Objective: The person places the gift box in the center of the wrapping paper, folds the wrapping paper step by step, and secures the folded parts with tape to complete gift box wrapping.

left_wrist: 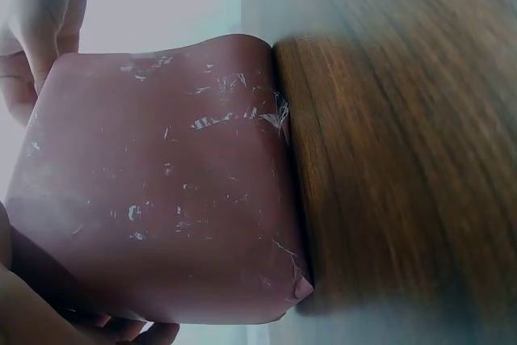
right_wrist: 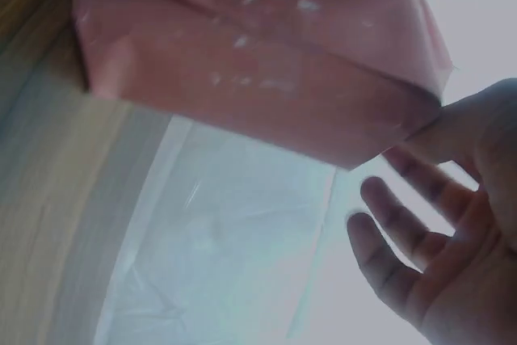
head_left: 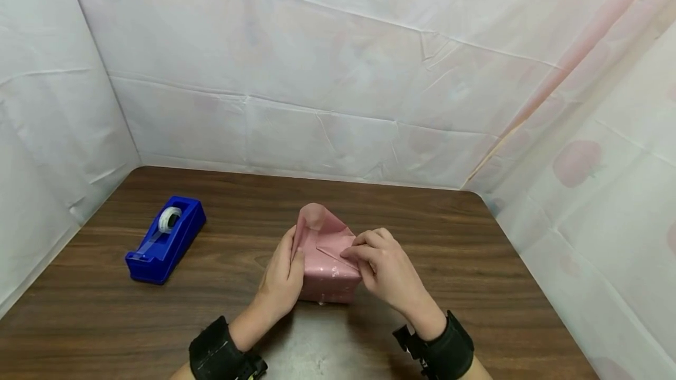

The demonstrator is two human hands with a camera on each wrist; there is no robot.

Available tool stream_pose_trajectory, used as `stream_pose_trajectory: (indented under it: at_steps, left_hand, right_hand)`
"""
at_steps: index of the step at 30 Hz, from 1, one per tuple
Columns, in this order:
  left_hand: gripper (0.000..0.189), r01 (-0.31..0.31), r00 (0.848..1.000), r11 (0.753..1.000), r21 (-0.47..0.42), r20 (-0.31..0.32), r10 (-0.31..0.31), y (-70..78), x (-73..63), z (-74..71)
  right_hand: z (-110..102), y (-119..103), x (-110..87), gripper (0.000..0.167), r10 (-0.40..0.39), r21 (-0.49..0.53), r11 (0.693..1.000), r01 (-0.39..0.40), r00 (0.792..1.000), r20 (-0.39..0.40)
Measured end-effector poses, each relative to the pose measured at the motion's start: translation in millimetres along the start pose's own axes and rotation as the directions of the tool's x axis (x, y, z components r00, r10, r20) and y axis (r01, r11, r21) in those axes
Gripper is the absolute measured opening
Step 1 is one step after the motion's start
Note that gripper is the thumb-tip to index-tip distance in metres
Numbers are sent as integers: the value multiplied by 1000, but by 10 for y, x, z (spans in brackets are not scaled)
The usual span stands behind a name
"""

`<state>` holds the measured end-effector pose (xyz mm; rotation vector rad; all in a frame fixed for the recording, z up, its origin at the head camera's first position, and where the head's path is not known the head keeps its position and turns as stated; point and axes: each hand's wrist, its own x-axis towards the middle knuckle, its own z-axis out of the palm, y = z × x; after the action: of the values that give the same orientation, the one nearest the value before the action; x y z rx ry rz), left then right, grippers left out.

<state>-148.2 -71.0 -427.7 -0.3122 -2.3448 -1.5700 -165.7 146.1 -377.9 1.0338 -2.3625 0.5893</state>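
A box-shaped package in shiny pink wrapping paper (head_left: 330,277) stands on the table, its top paper partly folded, with a loose flap (head_left: 315,216) sticking up at the back. My left hand (head_left: 282,280) grips the package's left side, thumb toward the top edge. At the right top edge, my right hand (head_left: 382,263) pinches the folded paper between thumb and index finger. The right wrist view shows the other fingers of that hand (right_wrist: 477,224) spread beside the package. White scuffs mark the pink paper (left_wrist: 161,175) in the left wrist view.
On the left of the brown wood table (head_left: 237,204) stands a blue tape dispenser (head_left: 176,245) with a roll of clear tape (head_left: 169,219). Pale printed curtains (head_left: 327,75) hang behind the table and along both sides. Black bands (head_left: 222,350) wrap both wrists.
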Motion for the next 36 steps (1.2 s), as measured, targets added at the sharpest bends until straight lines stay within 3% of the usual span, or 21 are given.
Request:
stream_pose_trajectory:
  at_steps: [7, 15, 21, 25, 29, 31, 33, 36]
  left_hand:
    - [44, -41, 999, 999, 35, -14, 42, -24, 22, -6]
    - [46, -38, 999, 997, 71, 6, 38, 2, 54, -18]
    - [48, -16, 999, 996, 92, 34, 12, 0, 41, -31]
    - [48, -8, 999, 996, 90, 34, 5, -6, 32, -45]
    - [48, -15, 1000, 995, 100, 29, 12, -12, 18, -41]
    - [47, -27, 999, 994, 101, 25, 24, -20, 14, -33]
    - [47, -36, 999, 995, 96, 20, 35, -30, 14, -29]
    - [46, -48, 999, 995, 83, 8, 48, -52, 16, -28]
  right_hand:
    - [24, 84, 0, 31, -81, -3, 997, 81, 996, 23]
    - [12, 104, 12, 57, -53, -97, 993, 73, 979, 197]
    - [-45, -28, 122, 68, -15, -139, 988, 66, 941, 337]
    - [-36, -81, 223, 69, -44, -132, 986, 97, 932, 359]
    - [-36, -54, 253, 66, -82, -95, 988, 118, 943, 323]
    - [-50, -13, 249, 58, -70, -37, 996, 84, 955, 287]
    - [-67, 37, 245, 45, -11, 72, 997, -7, 968, 251]
    - [-57, 121, 241, 31, 157, 228, 952, -205, 965, 209]
